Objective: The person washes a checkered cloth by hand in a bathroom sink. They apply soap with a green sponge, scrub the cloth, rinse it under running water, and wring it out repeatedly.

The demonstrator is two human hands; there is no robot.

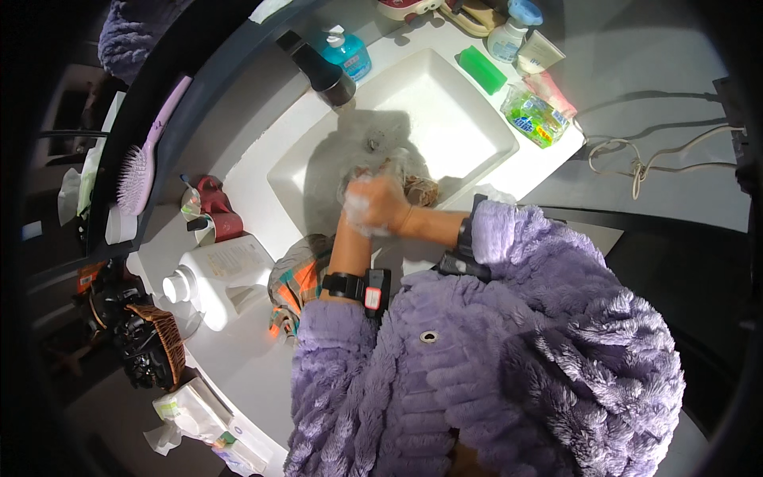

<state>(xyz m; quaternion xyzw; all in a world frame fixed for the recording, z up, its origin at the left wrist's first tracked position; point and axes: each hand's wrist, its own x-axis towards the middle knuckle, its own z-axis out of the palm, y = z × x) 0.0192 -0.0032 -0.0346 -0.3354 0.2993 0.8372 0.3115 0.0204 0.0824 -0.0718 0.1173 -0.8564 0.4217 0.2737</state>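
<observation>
My hands are together over a white washbasin (429,59), low in its near part. My right hand (387,203) is a blurred, foam-covered fist pressed on my left hand (356,207), which it largely hides. Between and beyond them is a wet, soapy brown cloth (421,191), gripped in the hands; part of it shows right of the fist. Suds and cloudy water lie around it, with a metal drain (372,143) beyond. A dark faucet (325,77) reaches over the basin's far-left rim. A plaid cloth (301,277) lies beside my left forearm.
A blue pump bottle (351,56) stands behind the faucet. On the right rim are a green sponge (483,70), a green soap packet (536,119), a tube (539,53) and a foam pump bottle (506,42). At left lie a white jug (223,277) and a red cup (228,226).
</observation>
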